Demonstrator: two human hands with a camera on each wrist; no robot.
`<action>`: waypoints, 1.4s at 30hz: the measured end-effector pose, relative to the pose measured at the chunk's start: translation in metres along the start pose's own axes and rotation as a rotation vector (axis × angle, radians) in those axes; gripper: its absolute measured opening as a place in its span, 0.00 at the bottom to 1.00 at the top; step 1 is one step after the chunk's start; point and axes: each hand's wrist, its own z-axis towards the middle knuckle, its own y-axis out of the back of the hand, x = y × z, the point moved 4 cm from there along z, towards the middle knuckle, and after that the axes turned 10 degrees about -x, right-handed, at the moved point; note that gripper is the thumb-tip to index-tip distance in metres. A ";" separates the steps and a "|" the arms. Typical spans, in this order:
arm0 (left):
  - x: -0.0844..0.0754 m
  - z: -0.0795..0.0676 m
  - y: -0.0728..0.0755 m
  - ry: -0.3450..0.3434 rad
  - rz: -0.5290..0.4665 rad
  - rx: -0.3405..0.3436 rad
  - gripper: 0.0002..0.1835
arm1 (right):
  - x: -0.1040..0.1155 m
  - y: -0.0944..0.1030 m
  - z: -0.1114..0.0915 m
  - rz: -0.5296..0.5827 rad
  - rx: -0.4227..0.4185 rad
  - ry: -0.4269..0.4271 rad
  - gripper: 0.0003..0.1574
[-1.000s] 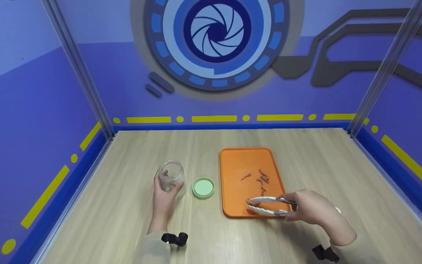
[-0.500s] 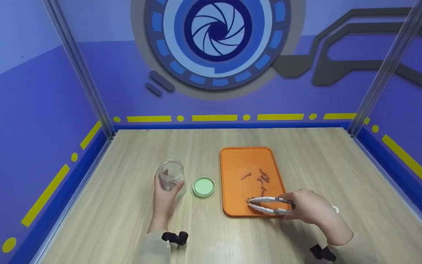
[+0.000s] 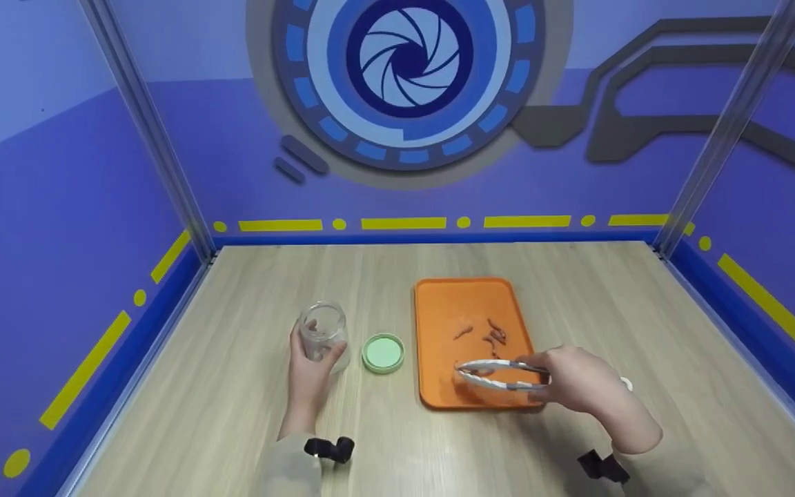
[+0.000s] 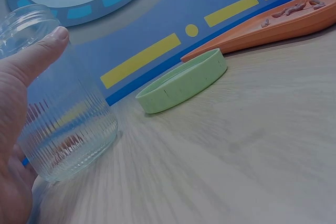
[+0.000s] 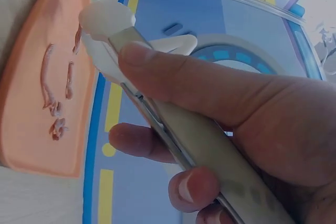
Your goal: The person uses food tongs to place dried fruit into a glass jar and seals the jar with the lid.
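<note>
My left hand (image 3: 309, 378) grips a clear ribbed glass jar (image 4: 79, 119), uncapped and upright on the table, thumb near its rim. My right hand (image 3: 580, 379) holds metal tongs (image 5: 194, 140) with pale scalloped tips, the thumb pressing the handle from one side and fingers curled round the other. In the head view the tong tips come together over the lower part of an orange tray (image 3: 439, 297), with a small brownish bit (image 3: 457, 366) at their ends. Several thin brownish-pink, worm-like strips (image 3: 498, 336) lie on the tray; the tongs partly cover the lower ones.
A light green round lid (image 3: 384, 353) lies on the wooden table (image 3: 266, 276) between jar and tray. Blue-purple printed panels (image 3: 197, 138) enclose the table at the back and sides, with metal posts (image 3: 156, 138) at the corners.
The tongs have closed at their tips and moved slightly up and left over the tray, with the brownish bit at their ends. The left hand and jar have stayed still.
</note>
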 end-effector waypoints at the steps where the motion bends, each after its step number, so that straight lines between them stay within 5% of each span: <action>1: 0.000 0.000 0.000 -0.002 0.001 -0.001 0.56 | 0.001 0.001 0.001 0.001 -0.003 0.002 0.28; 13: 0.004 0.001 -0.001 -0.001 -0.010 0.013 0.56 | 0.020 0.011 0.019 0.047 -0.030 0.060 0.26; 20: 0.006 0.001 -0.001 0.002 0.004 0.013 0.56 | 0.028 0.011 0.029 0.052 -0.078 0.100 0.34; 29: 0.006 0.003 0.000 -0.002 0.020 -0.005 0.56 | 0.042 0.012 0.046 0.114 -0.121 0.163 0.30; 42: 0.004 0.001 -0.001 -0.017 0.006 -0.012 0.55 | 0.082 0.011 0.082 0.118 -0.191 0.242 0.30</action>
